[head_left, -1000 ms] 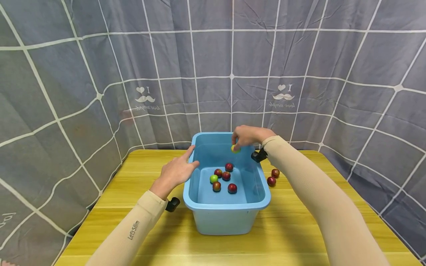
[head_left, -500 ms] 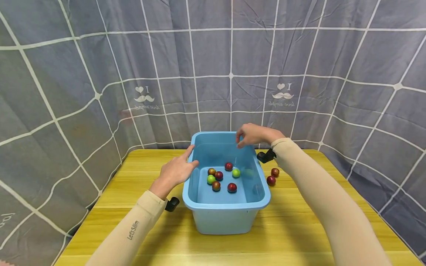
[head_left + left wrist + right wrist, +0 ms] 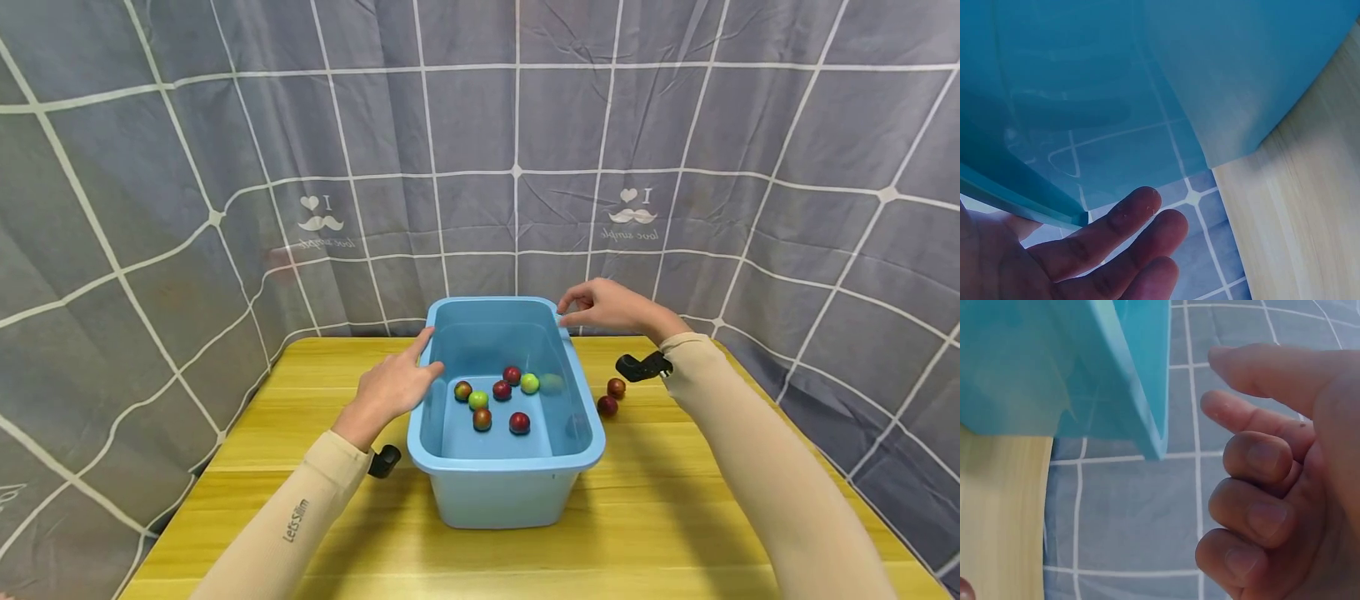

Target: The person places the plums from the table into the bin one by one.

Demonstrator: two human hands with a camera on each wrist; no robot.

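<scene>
A light blue plastic tub (image 3: 506, 463) stands on the table. My left hand (image 3: 393, 383) rests on its left rim, index finger along the edge and thumb over the inside. In the left wrist view the other fingers (image 3: 1129, 219) stretch relaxed beside the rim. Inside lie several small round plum-like fruits: dark red ones such as a red plum (image 3: 519, 422), brownish ones such as a mottled plum (image 3: 482, 418), and two green ones, one green plum (image 3: 529, 383) near the right wall. My right hand (image 3: 611, 305) hovers by the far right rim, fingers loosely curled, holding nothing.
Two more dark red plums (image 3: 607, 406) sit on the wooden table (image 3: 315, 417) just right of the tub, below my right wrist. A grey curtain (image 3: 480, 125) with white grid lines hangs behind the table and along both sides.
My right hand let go of a green plum, which dropped into the tub; the fruits there shifted about. The hand then moved right, out over the right rim. My left hand stayed.
</scene>
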